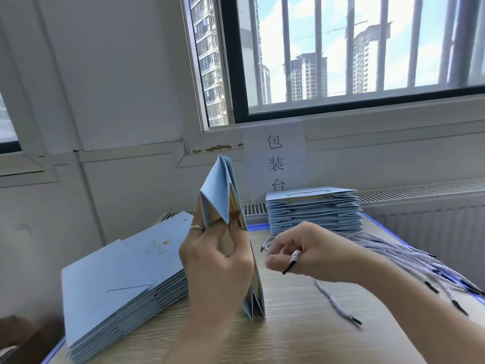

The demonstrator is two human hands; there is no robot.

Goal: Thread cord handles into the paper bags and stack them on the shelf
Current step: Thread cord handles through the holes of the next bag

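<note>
Nearest the viewer, the left hand (217,261) grips a folded blue paper bag (219,185) by one long edge, thumb and fingers curled round it. The bag stands upright on end, its lower edge resting on the worktop (288,337). Holding it on end, with the folds slightly spread, probably brings the handle holes within reach of the other hand; the holes themselves cannot be made out.

The right hand (301,250), just beside the bag but apart from it, has its fingers curled round a grey-and-white cord (294,258), whose black tip sticks out below the fingers. The cord has not yet entered the bag, so threading appears to be about to begin. One loose cord (336,302) lies near the right forearm, and a bundle of cords (393,250) fans out further right, within easy reach.

At the left, a stack of flat bags (118,279) likely serves as the supply. A second stack (315,211) at the rear right appears to show a cord on its top bag, suggesting finished work. No shelf is in view.

The worktop is pale wood grain with a blue edge. Behind it are a white wall, a paper sign (275,158) with printed characters, a vent grille (420,190), and a barred window (341,48) facing tower blocks.
</note>
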